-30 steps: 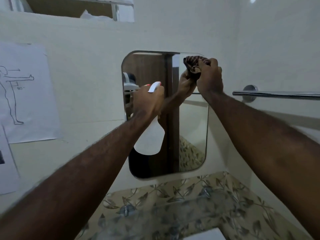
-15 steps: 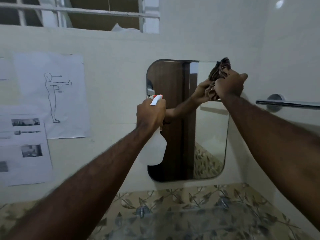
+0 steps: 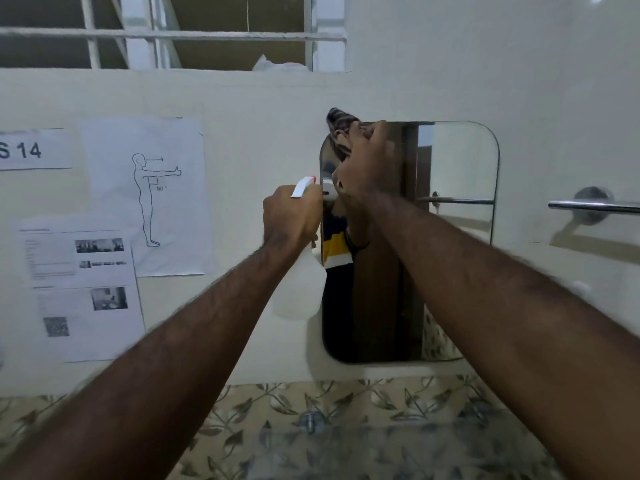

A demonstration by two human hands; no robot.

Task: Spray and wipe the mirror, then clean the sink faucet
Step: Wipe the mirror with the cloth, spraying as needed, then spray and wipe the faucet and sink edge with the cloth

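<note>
A rounded rectangular mirror [image 3: 457,209] hangs on the cream wall. My right hand [image 3: 369,161] presses a dark striped cloth [image 3: 339,128] against the mirror's top left corner. My left hand [image 3: 292,218] grips a white spray bottle [image 3: 301,289] by its neck, just left of the mirror's left edge, with the white trigger head above my knuckles. The faucet is not in view.
A chrome towel bar [image 3: 595,206] juts from the wall at right. Paper sheets [image 3: 145,195] are taped to the wall at left. A barred window opening [image 3: 173,32] sits above. Leaf-patterned tiles [image 3: 346,427] run below the mirror.
My right hand has slid the cloth from the mirror's top right corner across to its top left corner. The camera view has shifted left and up. The left hand keeps the bottle.
</note>
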